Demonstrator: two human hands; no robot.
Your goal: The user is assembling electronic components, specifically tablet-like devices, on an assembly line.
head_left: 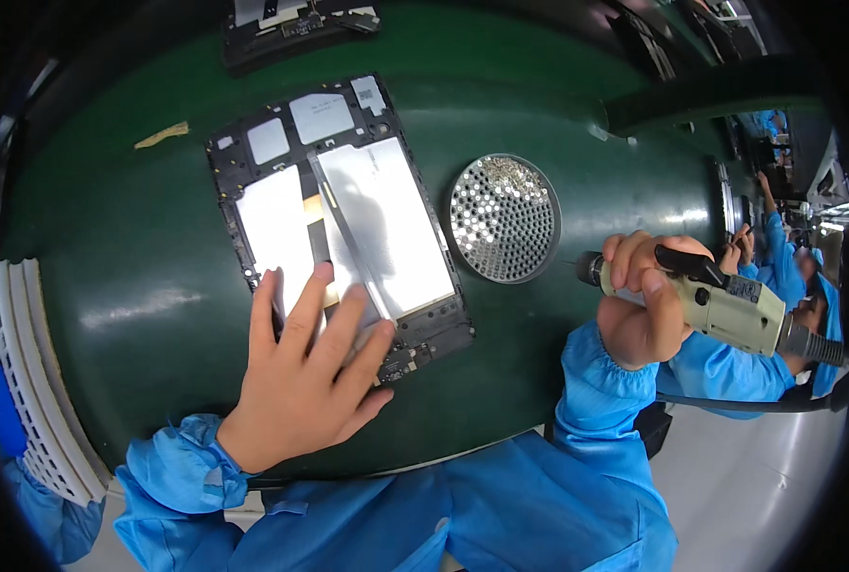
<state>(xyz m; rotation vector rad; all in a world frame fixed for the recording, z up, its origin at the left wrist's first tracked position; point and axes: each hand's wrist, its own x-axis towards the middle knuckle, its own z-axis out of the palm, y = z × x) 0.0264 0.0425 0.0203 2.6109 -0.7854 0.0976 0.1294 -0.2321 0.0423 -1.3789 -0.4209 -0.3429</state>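
A tablet-like device with its inside exposed (434,334) lies tilted on the green work surface, black-framed with silvery panels. My left hand (305,381) rests on its near part, fingers spread flat across the panels and holding nothing. In my right hand (648,286) is a pale green electric screwdriver (729,315), my fingers wrapped round its body near the front. The driver's thin tip points left, toward a round metal tray (503,272) with many holes. Small shiny screws (510,176) cluster at the tray's far side.
Another opened device (300,38) sits at the far edge. A yellowish strip (162,134) lies far left. White perforated trays (29,372) stand upright at the left edge. A cable (748,405) runs along the right. Other people in blue (777,257) are at the right.
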